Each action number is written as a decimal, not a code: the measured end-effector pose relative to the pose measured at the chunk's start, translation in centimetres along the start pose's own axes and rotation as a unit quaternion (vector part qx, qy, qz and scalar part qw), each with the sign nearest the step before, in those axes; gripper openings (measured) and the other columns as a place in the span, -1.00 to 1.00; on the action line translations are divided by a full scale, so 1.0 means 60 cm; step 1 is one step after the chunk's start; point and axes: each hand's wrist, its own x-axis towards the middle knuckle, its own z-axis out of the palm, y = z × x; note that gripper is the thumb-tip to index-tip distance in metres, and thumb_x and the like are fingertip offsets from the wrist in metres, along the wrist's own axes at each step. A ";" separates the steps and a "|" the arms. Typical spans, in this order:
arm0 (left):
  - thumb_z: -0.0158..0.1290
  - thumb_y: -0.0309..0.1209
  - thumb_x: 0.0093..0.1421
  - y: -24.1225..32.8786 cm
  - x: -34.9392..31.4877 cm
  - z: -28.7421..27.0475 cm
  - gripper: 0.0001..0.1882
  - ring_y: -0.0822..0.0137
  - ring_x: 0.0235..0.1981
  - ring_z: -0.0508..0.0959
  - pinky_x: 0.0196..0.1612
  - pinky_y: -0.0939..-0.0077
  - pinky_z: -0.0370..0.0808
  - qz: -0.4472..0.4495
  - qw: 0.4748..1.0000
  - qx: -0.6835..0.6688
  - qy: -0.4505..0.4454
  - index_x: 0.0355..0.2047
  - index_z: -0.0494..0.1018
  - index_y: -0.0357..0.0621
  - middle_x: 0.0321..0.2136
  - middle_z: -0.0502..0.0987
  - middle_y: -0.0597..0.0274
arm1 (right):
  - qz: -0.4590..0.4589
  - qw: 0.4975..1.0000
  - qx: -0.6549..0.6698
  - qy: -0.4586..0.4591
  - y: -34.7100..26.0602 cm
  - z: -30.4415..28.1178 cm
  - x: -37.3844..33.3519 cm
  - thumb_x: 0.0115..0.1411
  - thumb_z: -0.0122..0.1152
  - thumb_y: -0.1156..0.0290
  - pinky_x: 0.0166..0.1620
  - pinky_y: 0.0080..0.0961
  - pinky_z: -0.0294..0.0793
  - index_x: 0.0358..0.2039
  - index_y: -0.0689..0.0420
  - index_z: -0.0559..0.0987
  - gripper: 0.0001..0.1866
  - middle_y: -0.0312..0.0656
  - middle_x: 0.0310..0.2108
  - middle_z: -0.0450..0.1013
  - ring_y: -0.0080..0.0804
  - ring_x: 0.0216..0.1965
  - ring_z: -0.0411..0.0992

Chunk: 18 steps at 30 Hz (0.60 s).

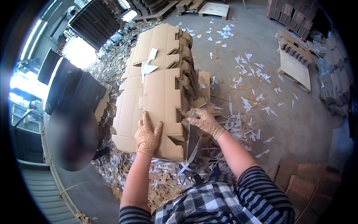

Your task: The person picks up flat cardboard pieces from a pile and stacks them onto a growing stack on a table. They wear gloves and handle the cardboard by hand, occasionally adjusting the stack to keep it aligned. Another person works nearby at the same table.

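A tall stack of die-cut cardboard sheets [159, 86] stands before me, its notched edges facing right. My left hand [147, 138], in a tan spotted glove, lies on the top sheet near its front end, fingers spread. At the stack's right edge, beside a notch, my right hand [203, 121] in a matching glove has its fingers bent together. What they pinch is too small or hidden to make out. White paper scraps [150, 69] rest on the far half of the top sheet.
Cardboard and paper offcuts [242, 123] litter the floor around the stack. A pallet [294, 69] with flat cardboard stands to the right, more stacks [292, 16] behind it. Dark stacked sheets [72, 86] rise on the left, near a blurred round patch [72, 134].
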 end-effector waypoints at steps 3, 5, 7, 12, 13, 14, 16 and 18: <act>0.02 0.15 0.26 0.009 -0.024 0.005 -0.11 -0.24 0.04 0.51 0.09 -0.02 0.45 0.006 0.999 -0.041 -0.022 0.41 0.02 -0.11 0.14 0.37 -0.33 | 0.002 0.972 0.233 0.017 0.055 0.055 -0.027 0.23 0.36 0.29 -0.11 -0.49 0.50 -0.30 0.15 0.58 -0.80 -0.33 -0.34 0.52 -0.54 -0.24 0.47; 0.05 0.08 0.27 0.030 -0.011 -0.015 -0.16 -0.22 0.08 0.46 0.12 0.02 0.42 -0.001 0.998 -0.059 -0.007 0.40 0.06 -0.09 0.11 0.38 -0.32 | 0.037 0.973 0.107 0.200 0.053 0.056 0.004 0.21 0.37 0.30 -0.09 -0.51 0.50 -0.33 0.19 0.59 -0.78 -0.27 -0.34 0.56 -0.55 -0.25 0.48; 0.05 0.08 0.27 0.018 -0.005 -0.025 -0.16 -0.21 0.10 0.45 0.13 0.02 0.41 -0.007 0.999 -0.033 0.001 0.40 0.06 -0.09 0.12 0.38 -0.31 | 0.026 0.916 0.259 0.305 0.054 0.100 0.020 0.22 0.34 0.28 -0.16 -0.45 0.49 -0.40 0.18 0.58 -0.77 -0.24 -0.40 0.54 -0.51 -0.33 0.47; 0.03 0.11 0.26 0.015 -0.010 -0.016 -0.15 -0.21 0.09 0.46 0.12 0.02 0.42 0.001 1.000 -0.030 0.007 0.40 0.06 -0.07 0.12 0.38 -0.28 | 0.022 0.772 0.599 0.209 0.101 0.085 -0.067 0.27 0.25 0.25 -0.33 -0.42 0.48 -0.56 0.11 0.50 -0.70 -0.23 -0.61 0.42 -0.40 -0.52 0.43; 0.03 0.13 0.26 0.007 -0.009 -0.006 -0.14 -0.23 0.06 0.49 0.10 0.00 0.44 0.009 0.999 -0.025 0.019 0.40 0.05 -0.05 0.11 0.39 -0.28 | 0.016 0.810 0.563 0.166 0.049 0.083 -0.101 0.28 0.23 0.24 -0.43 -0.44 0.45 -0.58 0.12 0.49 -0.67 -0.22 -0.65 0.42 -0.42 -0.59 0.42; 0.03 0.15 0.25 0.000 -0.008 0.000 -0.13 -0.25 0.02 0.52 0.07 -0.02 0.46 0.016 0.999 -0.020 0.031 0.41 0.04 -0.03 0.11 0.40 -0.29 | 0.035 0.850 0.501 0.158 0.055 0.088 -0.104 0.29 0.21 0.25 -0.47 -0.44 0.43 -0.61 0.12 0.48 -0.64 -0.20 -0.67 0.42 -0.42 -0.63 0.40; 0.03 0.14 0.25 0.019 -0.011 -0.002 -0.14 -0.24 0.02 0.51 0.08 -0.02 0.45 0.015 0.999 -0.046 0.009 0.40 0.05 -0.04 0.10 0.40 -0.29 | 0.046 0.911 0.379 0.159 0.028 0.080 -0.119 0.32 0.16 0.29 -0.54 -0.48 0.36 -0.70 0.11 0.44 -0.58 -0.19 -0.71 0.41 -0.45 -0.69 0.35; 0.04 0.11 0.26 0.023 -0.012 -0.008 -0.15 -0.23 0.01 0.52 0.06 -0.01 0.46 0.009 0.999 -0.043 0.002 0.40 0.06 -0.04 0.09 0.40 -0.30 | 0.060 0.918 0.369 0.132 -0.005 0.084 -0.129 0.32 0.16 0.29 -0.56 -0.48 0.33 -0.71 0.11 0.44 -0.57 -0.21 -0.73 0.39 -0.46 -0.70 0.33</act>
